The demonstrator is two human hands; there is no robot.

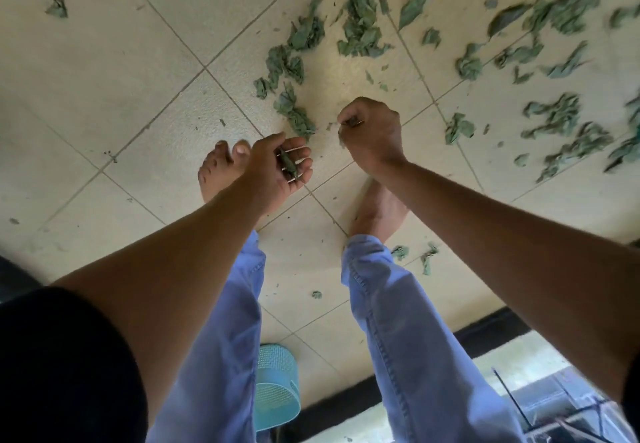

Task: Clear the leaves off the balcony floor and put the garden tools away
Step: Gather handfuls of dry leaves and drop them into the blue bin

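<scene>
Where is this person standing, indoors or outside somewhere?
Probably a tiled balcony or porch. Pale floor tiles are strewn with cut green leaves, a blue basket stands behind the bare feet, and both hands hold leaf scraps.

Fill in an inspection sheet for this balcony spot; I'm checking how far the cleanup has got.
Surface: tiled floor, pale, with leaf crumbs along the grout lines.
Job's things: green leaves scattered thickly ahead and to the right; a few leaf scraps by the right foot; no garden tools seen.
Clutter: turquoise basket between the legs, near the floor's dark edge.
Grippers: left hand palm up, cupping a few leaf bits; right hand curled, pinching a leaf scrap.
Cables: thin dark rods or wires at bottom right, kind unclear.
Surroundings: bare feet, blue trousers; black border strip at the floor's edge.
</scene>
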